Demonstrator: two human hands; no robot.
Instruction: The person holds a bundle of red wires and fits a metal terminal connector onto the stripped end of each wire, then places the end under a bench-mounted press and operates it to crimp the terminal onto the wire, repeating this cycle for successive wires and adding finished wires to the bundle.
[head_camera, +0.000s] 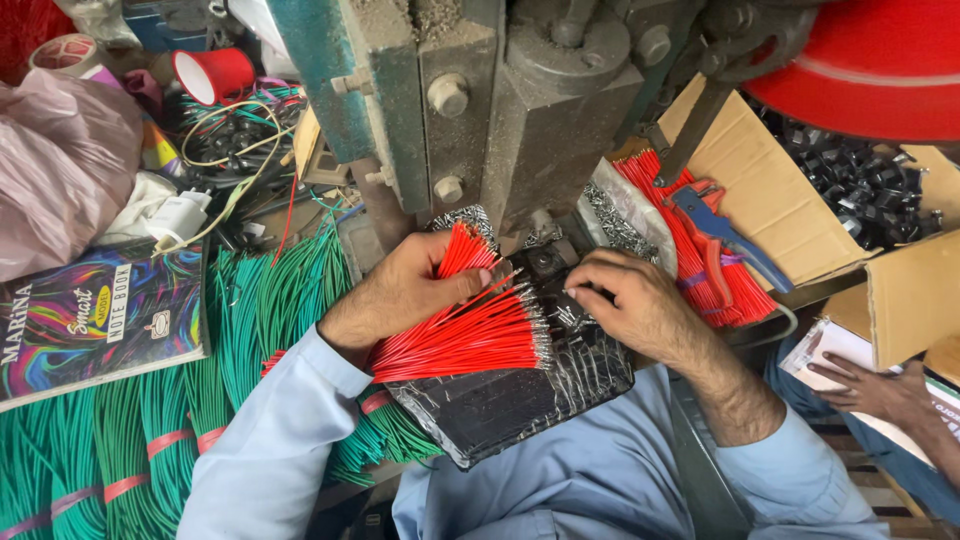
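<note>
My left hand (410, 290) is closed around a bundle of short red wires (470, 335) with stripped metal ends that fan out to the right. My right hand (625, 300) rests beside those ends with fingertips pinched, touching the black taped bed (520, 400) under a heavy grey press machine (520, 110). Whether it holds a single wire I cannot tell.
Bundles of green wires (150, 440) lie to the left beside a colourful notebook (95, 320). More red wires and a blue-and-red hand tool (715, 235) lie right, next to a cardboard box (770, 190) of black parts. Another person's hand (865, 385) rests lower right.
</note>
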